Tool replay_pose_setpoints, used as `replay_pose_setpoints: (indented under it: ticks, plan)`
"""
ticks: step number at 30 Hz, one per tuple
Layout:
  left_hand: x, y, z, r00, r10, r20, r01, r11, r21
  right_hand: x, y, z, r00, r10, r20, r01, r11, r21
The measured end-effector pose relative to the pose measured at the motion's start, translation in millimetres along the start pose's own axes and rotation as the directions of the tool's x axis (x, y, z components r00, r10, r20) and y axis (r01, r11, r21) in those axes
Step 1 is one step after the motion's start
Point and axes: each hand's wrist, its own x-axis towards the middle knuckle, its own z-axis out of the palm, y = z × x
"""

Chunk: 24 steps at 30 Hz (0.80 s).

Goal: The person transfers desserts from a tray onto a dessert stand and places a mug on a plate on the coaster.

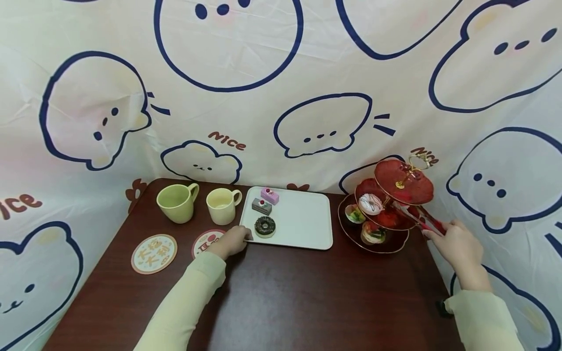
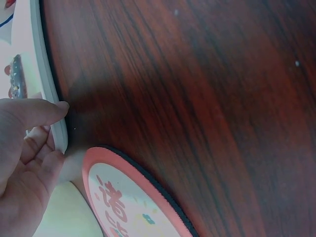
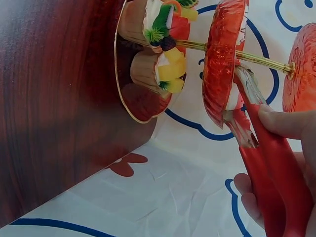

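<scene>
My left hand (image 1: 234, 241) pinches the front left corner of a white tray (image 1: 303, 219), thumb over the rim and fingers curled below. On the tray lie a chocolate donut (image 1: 265, 226), a grey cake slice (image 1: 261, 206) and a pink one (image 1: 270, 196). At the right, my right hand (image 1: 461, 251) grips red-handled tongs (image 3: 271, 168). Their metal tips reach over the middle tier of a red three-tier stand (image 1: 404, 183), with something pale showing between them. A white-iced donut (image 1: 370, 204) sits on that tier, left of the tongs.
Fruit-topped cupcakes (image 3: 148, 74) stand on the stand's bottom plate. Left of the tray are a green mug (image 1: 175, 204) and a cream cup (image 1: 221, 207). Two round coasters lie in front, one orange-patterned (image 1: 154, 254), one red-rimmed (image 1: 203, 242). A patterned cloth hangs behind.
</scene>
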Motion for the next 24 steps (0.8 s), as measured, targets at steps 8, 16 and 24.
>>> replay_pose_setpoints:
  ticks: [8,16,24]
  plan:
    - [-0.3,0.3,0.4,1.000,-0.019,0.014,0.019,1.000,0.003,7.6,-3.2,4.8,1.000,0.002,0.018,-0.002,1.000,0.018]
    - [-0.7,2.4,0.2,1.000,0.000,0.000,0.000,1.000,0.000,9.9,-3.5,7.8,0.999,0.015,0.032,-0.016,0.999,0.043]
    - [-0.5,0.7,0.5,1.000,-0.010,-0.002,0.010,1.000,0.001,10.4,-3.6,6.5,0.999,0.019,0.046,-0.020,0.999,0.034]
